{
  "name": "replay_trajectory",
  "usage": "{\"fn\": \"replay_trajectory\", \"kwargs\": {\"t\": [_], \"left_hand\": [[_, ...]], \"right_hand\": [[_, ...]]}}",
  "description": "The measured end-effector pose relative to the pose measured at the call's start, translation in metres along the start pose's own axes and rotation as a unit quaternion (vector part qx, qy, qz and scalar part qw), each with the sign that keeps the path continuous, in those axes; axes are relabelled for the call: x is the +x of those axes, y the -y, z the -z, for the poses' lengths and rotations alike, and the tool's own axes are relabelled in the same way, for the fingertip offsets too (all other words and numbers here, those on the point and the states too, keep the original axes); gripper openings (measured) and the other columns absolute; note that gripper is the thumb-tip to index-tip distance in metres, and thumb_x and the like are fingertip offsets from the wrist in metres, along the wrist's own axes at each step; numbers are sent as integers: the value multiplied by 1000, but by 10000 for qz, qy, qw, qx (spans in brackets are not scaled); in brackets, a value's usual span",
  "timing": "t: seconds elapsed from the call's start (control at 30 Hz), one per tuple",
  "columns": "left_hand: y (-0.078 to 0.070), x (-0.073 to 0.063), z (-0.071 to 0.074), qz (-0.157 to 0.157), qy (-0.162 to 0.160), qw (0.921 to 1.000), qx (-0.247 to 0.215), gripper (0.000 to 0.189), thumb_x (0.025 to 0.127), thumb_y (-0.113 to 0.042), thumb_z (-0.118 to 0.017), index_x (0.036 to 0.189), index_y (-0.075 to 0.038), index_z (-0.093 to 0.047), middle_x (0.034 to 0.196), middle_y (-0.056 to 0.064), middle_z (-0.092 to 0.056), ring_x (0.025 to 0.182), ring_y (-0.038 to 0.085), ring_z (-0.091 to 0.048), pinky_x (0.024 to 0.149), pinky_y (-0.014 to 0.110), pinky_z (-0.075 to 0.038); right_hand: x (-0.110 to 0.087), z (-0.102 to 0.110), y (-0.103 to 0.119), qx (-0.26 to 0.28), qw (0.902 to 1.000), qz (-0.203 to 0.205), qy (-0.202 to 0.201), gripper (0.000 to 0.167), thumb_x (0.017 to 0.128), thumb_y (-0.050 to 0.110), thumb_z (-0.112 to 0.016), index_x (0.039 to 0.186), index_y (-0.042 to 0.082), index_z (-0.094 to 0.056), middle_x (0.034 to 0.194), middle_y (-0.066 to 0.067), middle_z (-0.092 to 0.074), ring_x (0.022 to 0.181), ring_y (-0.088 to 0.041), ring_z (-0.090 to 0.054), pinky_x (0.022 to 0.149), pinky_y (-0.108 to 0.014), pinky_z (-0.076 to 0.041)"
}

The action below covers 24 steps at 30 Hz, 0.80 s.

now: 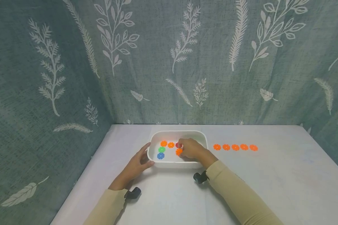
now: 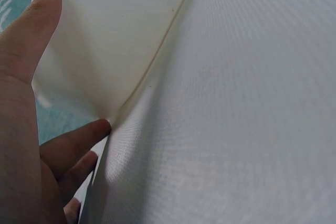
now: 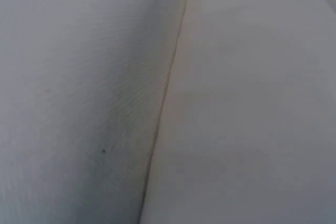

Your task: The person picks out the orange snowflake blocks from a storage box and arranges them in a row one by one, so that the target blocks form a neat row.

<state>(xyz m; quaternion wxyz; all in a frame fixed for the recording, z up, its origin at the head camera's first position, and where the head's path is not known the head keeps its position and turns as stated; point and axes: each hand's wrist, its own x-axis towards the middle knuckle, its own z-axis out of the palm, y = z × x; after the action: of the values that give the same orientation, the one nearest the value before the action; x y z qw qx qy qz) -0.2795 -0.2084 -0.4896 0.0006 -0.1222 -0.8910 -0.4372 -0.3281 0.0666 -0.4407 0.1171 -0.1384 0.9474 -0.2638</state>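
Note:
A white rectangular plastic tray (image 1: 169, 164) stands on the table, holding several small notched interlocking discs. My left hand (image 1: 137, 161) grips the tray's left end; its thumb (image 2: 48, 9) lies at the rim and its fingers reach the base in the left wrist view. Inside the tray, my right hand (image 1: 191, 148) pinches an orange interlocking disc (image 1: 178, 152) between thumb and forefinger. A red disc (image 1: 177, 145) is partly hidden behind that forefinger. Further left lie two orange discs (image 1: 163, 143), a green disc (image 1: 161, 149) and a blue disc (image 1: 161, 155).
Right of the tray, several orange discs (image 1: 235, 147) form a spaced row on the white-covered table (image 1: 270, 181). A green leaf-patterned curtain (image 1: 163, 62) hangs behind and at the left. The right wrist view shows only the tray's outer wall (image 3: 241, 108) and the tablecloth.

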Motion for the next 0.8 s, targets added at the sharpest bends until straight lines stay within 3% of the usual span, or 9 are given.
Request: {"fn": "replay_trajectory", "kwargs": {"t": [0.1, 0.3, 0.4, 0.8], "left_hand": [[-1, 0, -1, 17, -2, 10000, -12, 94, 77, -52, -78, 153, -36, -26, 150, 10, -41, 136, 32, -40, 107, 65, -24], [-3, -1, -2, 82, -1, 10000, 9, 95, 75, -57, -77, 153, -38, -26, 151, 9, -40, 136, 32, -40, 105, 66, -25], [-2, -1, -3, 108, -9, 9999, 14, 96, 74, -57, -77, 153, -39, -26, 151, 8, -40, 136, 31, -39, 106, 66, -25], [-2, 0, -3, -6, -47, 10000, -6, 92, 78, -49, -78, 153, -34, -26, 149, 12, -42, 135, 34, -41, 105, 66, -26]], "right_hand": [[1, 0, -2, 224, 9997, -13, -24, 28, 79, 14, -82, 99, 20, -64, 91, 5, -61, 82, -18, -57, 81, -33, -53], [2, 6, -9, 949, 9952, 231, 39, 30, 77, 14, -83, 100, 15, -64, 86, 0, -64, 73, -21, -60, 67, -31, -54], [1, 11, -11, 1117, 9932, 332, 27, 33, 76, 17, -85, 101, 15, -64, 86, 0, -64, 74, -20, -60, 66, -30, -52], [-8, 30, -16, 952, 9933, 628, -179, 27, 79, 19, -83, 100, 18, -65, 86, 3, -64, 79, -15, -60, 70, -31, -51]]}}
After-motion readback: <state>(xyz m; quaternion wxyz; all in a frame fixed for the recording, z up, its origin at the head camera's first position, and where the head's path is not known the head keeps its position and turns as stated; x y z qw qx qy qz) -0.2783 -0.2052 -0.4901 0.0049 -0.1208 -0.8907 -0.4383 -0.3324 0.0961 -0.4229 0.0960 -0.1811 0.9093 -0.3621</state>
